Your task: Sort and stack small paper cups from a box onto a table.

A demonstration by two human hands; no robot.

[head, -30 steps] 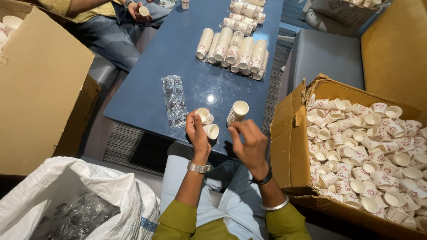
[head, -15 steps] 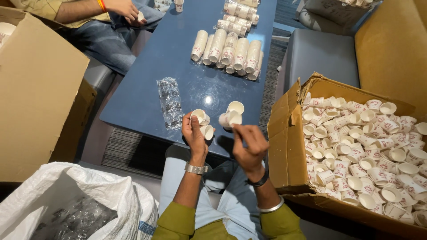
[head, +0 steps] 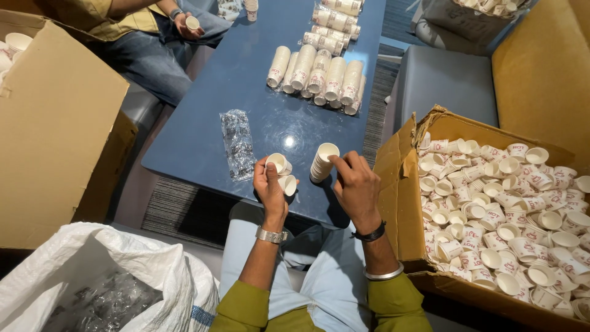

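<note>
the stack (head: 322,163) of small paper cups sits in the right hand (head: 356,187), fingers curled round its lower end, mouth tipped up and away, held just over the near edge of the blue table (head: 209,104). the left hand (head: 270,187) pinches two loose cups (head: 281,174), one above the other, close beside the stack but not touching it. both hands hover over the person's lap, a watch on the left wrist, a dark band and a bangle on the right.

to my eye this is the nesting step: single cups gathered into one column. the next move looks to call for turning a loose cup so it lines up with the stack's open mouth and sliding it in straight; these cups are light and thin, so a skewed push could crumple a rim.

just left of the hands, on the table, lies a crinkled clear sleeve (head: 236,142). further up toward the far edge lie wrapped rolls (head: 319,77) of cups side by side, more beyond them. to the right stands an open box (head: 405,184) heaped with loose cups. a white sack (head: 110,270) holding clear wrappers sits at lower left, another carton (head: 55,135) above it. at the far left corner a second person's hand (head: 187,24) holds one cup.
</note>
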